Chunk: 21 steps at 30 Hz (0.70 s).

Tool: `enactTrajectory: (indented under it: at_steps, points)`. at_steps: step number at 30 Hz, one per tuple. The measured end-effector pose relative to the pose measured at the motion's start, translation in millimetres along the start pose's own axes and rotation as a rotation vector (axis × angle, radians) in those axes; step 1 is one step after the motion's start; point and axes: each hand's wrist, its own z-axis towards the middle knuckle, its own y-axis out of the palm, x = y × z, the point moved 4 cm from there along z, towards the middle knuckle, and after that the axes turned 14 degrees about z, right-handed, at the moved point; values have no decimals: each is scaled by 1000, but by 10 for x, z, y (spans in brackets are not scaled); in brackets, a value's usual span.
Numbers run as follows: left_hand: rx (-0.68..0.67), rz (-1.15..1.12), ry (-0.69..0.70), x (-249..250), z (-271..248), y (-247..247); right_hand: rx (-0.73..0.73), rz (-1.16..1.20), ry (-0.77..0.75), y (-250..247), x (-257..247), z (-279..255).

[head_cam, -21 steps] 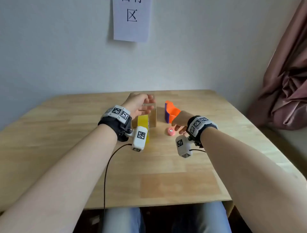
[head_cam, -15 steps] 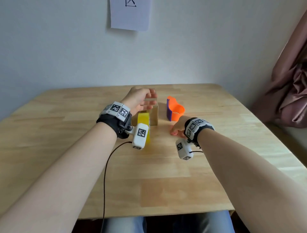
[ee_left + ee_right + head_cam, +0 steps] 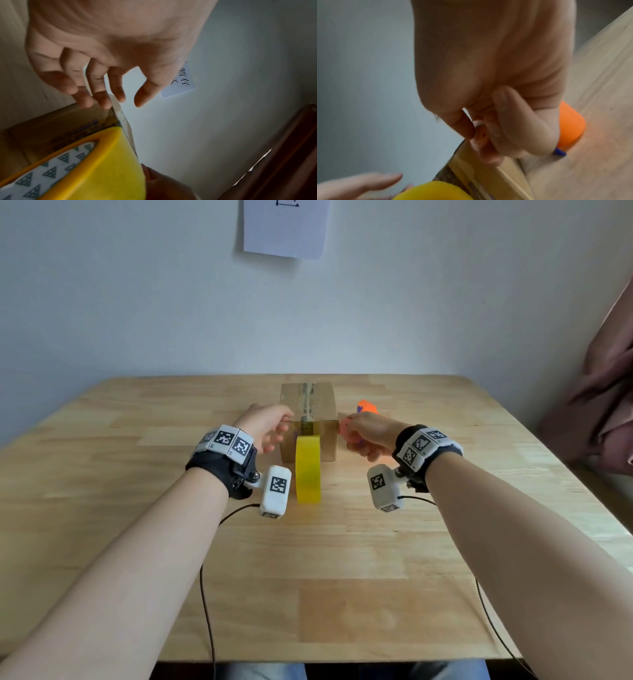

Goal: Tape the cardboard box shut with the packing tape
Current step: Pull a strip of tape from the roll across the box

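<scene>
A small cardboard box (image 3: 323,405) stands mid-table, a strip of clear tape (image 3: 307,402) running along its top seam and down the front. A yellow tape roll (image 3: 308,470) stands on edge against the box front, also seen in the wrist views (image 3: 109,162) (image 3: 435,190). My left hand (image 3: 277,429) is at the box's left top edge, fingers loose, fingertips (image 3: 102,102) touching the box (image 3: 51,128). My right hand (image 3: 349,433) pinches a small pink object (image 3: 482,134) at the upper right front corner of the box (image 3: 489,175).
An orange and purple holder (image 3: 367,406) (image 3: 570,124) sits just behind my right hand. The wooden table (image 3: 137,474) ends at a white wall with a paper sheet (image 3: 286,227). A pink curtain (image 3: 603,405) hangs at the right. Thin cables trail from both wrists.
My right hand picked the pink object off the table and brought it to the box's right front corner. My left hand slid from the box top to its left edge.
</scene>
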Motion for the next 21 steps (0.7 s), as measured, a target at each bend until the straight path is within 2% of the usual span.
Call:
enactTrajectory:
  at_steps: [3,7,10,14,21]
  points:
    - [-124,105,-71,-123,48,119,29,-10,-81,-35,-119,-18]
    - [-229,117,-79,-220,110,229,46,-115,-222,-65,-262,-68]
    - [-248,54,-47,-272,159,286,89,-225,-337,-80,-360,-82]
    - [-264,-37,15,-344,223,334,97,-489,-507,-26,-458,-90]
    - [-322,-86,144,-381,136,371,33,-721,-508,212,-593,-30]
